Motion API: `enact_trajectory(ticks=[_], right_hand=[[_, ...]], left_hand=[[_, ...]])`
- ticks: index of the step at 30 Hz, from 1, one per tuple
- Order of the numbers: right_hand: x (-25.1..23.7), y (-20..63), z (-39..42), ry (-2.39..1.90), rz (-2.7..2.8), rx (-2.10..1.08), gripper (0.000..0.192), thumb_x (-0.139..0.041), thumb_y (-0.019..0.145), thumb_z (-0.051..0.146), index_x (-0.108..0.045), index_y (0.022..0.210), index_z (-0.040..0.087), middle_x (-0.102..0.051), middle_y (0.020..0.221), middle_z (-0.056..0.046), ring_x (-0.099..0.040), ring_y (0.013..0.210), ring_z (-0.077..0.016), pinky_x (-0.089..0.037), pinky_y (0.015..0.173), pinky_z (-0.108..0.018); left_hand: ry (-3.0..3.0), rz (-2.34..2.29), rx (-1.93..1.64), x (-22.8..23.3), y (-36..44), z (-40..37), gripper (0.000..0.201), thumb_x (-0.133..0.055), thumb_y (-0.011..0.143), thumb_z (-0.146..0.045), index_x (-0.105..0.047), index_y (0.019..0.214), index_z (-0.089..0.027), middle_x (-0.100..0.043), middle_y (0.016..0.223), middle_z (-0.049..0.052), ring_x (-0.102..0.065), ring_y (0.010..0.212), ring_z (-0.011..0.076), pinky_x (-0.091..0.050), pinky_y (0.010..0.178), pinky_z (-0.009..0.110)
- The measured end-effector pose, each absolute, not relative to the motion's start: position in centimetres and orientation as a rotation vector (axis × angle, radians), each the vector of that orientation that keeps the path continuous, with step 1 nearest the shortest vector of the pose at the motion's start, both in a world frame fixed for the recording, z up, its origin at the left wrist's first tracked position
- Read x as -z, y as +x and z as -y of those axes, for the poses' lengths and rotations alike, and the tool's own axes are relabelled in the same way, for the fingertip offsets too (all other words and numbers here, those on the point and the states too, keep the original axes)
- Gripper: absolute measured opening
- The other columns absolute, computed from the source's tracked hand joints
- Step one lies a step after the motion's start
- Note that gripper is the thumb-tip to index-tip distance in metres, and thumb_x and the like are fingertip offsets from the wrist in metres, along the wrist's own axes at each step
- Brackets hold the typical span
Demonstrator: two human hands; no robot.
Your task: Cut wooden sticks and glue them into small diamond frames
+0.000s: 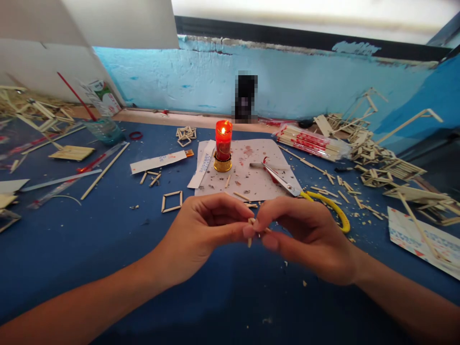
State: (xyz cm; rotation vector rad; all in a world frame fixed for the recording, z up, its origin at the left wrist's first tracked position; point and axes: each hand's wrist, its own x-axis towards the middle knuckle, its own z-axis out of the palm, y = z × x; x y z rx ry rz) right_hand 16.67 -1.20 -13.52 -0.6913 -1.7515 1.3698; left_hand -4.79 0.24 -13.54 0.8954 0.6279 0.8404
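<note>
Both hands meet in the middle, just above the blue table (151,268). My left hand (204,230) pinches short wooden sticks (250,241) between thumb and fingers. From the other side my right hand (305,230) grips the same small pieces, its fingertips touching those of the left. How the sticks join is mostly hidden by the fingers. Behind them a red candle (224,146) burns in a gold base on a stained paper sheet (247,179). Yellow-handled scissors (287,184) lie beside the right hand, and a small square stick frame (172,201) lies left of the left hand.
Packets of sticks (312,141) and a pile of stick structures (381,158) stand at the right. At the left are a glass jar (104,130) with a red stick, and more stick structures (43,115). Sandpaper strips (158,162) lie near the candle. A blue wall (172,81) closes the back.
</note>
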Motion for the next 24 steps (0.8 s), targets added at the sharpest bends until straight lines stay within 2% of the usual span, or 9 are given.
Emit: enact_trajectory(ticks=[2,4,6,8,10,13,14,18,24], right_hand=[[13.4,16.7,1.2,-0.645,1.726,-1.407,0.027,-0.075,0.092,0.015,-0.074,0.116,0.027,-0.077,0.101,-0.001,-0.070,0.084,-0.0143,-0.058,0.080,-0.029],[13.3,16.7,1.2,-0.661,1.661,-1.355,0.026,-0.074,0.094,0.014,-0.077,0.115,0.028,-0.079,0.096,0.000,-0.073,0.082,-0.0139,-0.059,0.076,-0.027],[13.1,16.7,1.2,-0.717,1.647,-1.166,0.020,-0.074,0.095,0.016,-0.081,0.108,0.029,-0.080,0.094,0.001,-0.074,0.084,-0.0126,-0.058,0.075,-0.023],[13.1,16.9,1.1,-0.772,1.709,-0.946,0.016,-0.075,0.094,0.017,-0.081,0.104,0.028,-0.079,0.101,0.001,-0.073,0.092,-0.0129,-0.057,0.081,-0.023],[13.1,17.1,1.1,-0.826,1.821,-0.838,0.018,-0.071,0.097,0.016,-0.079,0.109,0.028,-0.078,0.103,0.002,-0.073,0.093,-0.0113,-0.056,0.083,-0.021],[13.3,17.2,1.2,-0.903,1.917,-0.864,0.031,-0.068,0.099,0.016,-0.069,0.128,0.028,-0.077,0.090,0.006,-0.071,0.077,-0.0075,-0.054,0.073,-0.017],[13.3,17.1,1.3,-0.913,1.921,-0.872,0.031,-0.070,0.098,0.017,-0.067,0.127,0.028,-0.076,0.089,0.006,-0.070,0.076,-0.0075,-0.053,0.071,-0.017],[13.0,16.9,1.4,-0.922,1.926,-0.860,0.006,-0.072,0.097,0.020,-0.069,0.099,0.025,-0.075,0.085,0.007,-0.067,0.073,-0.0061,-0.050,0.068,-0.015],[12.4,16.7,1.3,-0.970,1.978,-0.770,0.011,-0.072,0.095,0.012,-0.069,0.094,0.023,-0.073,0.079,0.009,-0.064,0.066,-0.0033,-0.047,0.062,-0.013]], left_hand=[[0.892,-0.622,-0.847,13.6,-4.9,-0.2,0.013,-0.086,0.080,-0.006,-0.081,0.084,-0.019,-0.082,0.079,-0.001,-0.078,0.073,0.0108,-0.062,0.072,0.016],[0.879,-0.625,-0.846,13.6,-4.9,-0.1,0.015,-0.087,0.079,-0.005,-0.082,0.086,-0.018,-0.083,0.079,0.000,-0.078,0.073,0.0105,-0.062,0.072,0.015],[0.855,-0.632,-0.849,13.4,-4.8,0.0,0.018,-0.088,0.077,-0.004,-0.082,0.087,-0.017,-0.083,0.079,0.000,-0.077,0.071,0.0094,-0.062,0.071,0.015],[0.839,-0.634,-0.857,13.3,-4.7,0.0,0.018,-0.088,0.076,-0.003,-0.082,0.086,-0.017,-0.083,0.077,0.000,-0.077,0.071,0.0095,-0.063,0.071,0.015],[0.841,-0.626,-0.879,13.2,-4.7,0.0,0.018,-0.088,0.077,-0.003,-0.081,0.084,-0.017,-0.083,0.076,-0.001,-0.078,0.071,0.0095,-0.063,0.072,0.015],[0.868,-0.623,-0.897,13.2,-4.7,0.0,0.018,-0.087,0.077,-0.002,-0.081,0.085,-0.017,-0.083,0.077,-0.001,-0.078,0.071,0.0089,-0.064,0.073,0.015],[0.875,-0.630,-0.897,13.3,-4.7,0.0,0.019,-0.087,0.077,-0.002,-0.082,0.086,-0.017,-0.083,0.077,-0.001,-0.077,0.071,0.0084,-0.064,0.073,0.015],[0.881,-0.661,-0.886,13.3,-4.8,-0.1,0.022,-0.088,0.076,-0.001,-0.083,0.089,-0.018,-0.083,0.079,-0.002,-0.077,0.070,0.0077,-0.063,0.073,0.013],[0.914,-0.670,-0.873,13.0,-4.6,-0.2,0.018,-0.086,0.078,-0.001,-0.084,0.084,-0.018,-0.082,0.075,-0.002,-0.076,0.070,0.0068,-0.062,0.073,0.012]])
